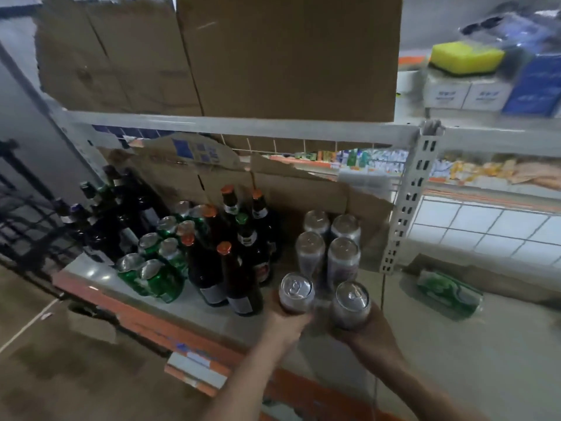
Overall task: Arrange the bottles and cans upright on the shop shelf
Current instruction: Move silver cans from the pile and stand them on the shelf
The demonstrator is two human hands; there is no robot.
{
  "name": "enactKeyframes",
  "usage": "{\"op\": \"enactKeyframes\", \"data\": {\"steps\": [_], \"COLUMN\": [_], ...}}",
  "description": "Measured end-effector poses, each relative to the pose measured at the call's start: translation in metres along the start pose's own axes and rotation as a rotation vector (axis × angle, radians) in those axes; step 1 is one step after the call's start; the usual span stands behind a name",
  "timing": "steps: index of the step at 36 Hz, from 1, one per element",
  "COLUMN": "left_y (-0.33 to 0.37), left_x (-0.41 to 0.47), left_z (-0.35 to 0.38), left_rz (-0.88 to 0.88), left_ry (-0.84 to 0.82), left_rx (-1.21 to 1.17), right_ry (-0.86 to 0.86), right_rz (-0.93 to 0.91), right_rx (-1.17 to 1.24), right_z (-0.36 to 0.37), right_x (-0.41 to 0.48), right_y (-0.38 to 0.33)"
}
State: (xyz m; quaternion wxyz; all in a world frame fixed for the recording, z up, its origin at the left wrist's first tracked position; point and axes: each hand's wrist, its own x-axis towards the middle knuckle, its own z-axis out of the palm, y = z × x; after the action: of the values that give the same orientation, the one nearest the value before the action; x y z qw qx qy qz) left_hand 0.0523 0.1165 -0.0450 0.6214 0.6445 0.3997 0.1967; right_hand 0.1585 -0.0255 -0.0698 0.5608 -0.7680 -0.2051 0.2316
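Shop shelf [100,278] carried green cans [158,278], brown bottles [230,268] and four upright silver cans [329,241]. Left hand [288,322] gripped one silver can [296,294], right hand [364,329] another [350,305], both upright at the front edge. One green can [449,294] lay sideways, well apart.

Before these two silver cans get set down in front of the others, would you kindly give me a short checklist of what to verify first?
1. Left hand grips its silver can upright: ok.
2. Right hand grips its silver can upright: ok.
3. Four shelved silver cans standing upright in two rows: ok.
4. Bare shelf in front of those rows for two more: seems ok, though the held cans hide part of it.
5. Brown bottles close on the left, so the left can needs clearance: cannot tell.
6. Everything upright: not ok, a green can lies on its side in the next bay.
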Motion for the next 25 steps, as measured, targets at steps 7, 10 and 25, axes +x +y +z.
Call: {"op": "enactKeyframes", "data": {"steps": [7,10,25], "left_y": [-0.005,-0.012,-0.012], "left_x": [0.037,0.047,0.057], "left_z": [-0.002,-0.006,-0.007], "left_rz": [0.067,0.088,0.121], "left_ry": [-0.147,-0.225,-0.355], "left_rx": [-0.030,0.021,0.044], "right_ry": [0.156,0.229,0.264], "right_rz": [0.016,0.002,0.022], "right_rx": [0.074,0.067,0.020], "right_z": [0.026,0.037,0.052], "right_x": [0.004,0.001,0.010], "right_y": [-0.015,-0.017,-0.018]}}
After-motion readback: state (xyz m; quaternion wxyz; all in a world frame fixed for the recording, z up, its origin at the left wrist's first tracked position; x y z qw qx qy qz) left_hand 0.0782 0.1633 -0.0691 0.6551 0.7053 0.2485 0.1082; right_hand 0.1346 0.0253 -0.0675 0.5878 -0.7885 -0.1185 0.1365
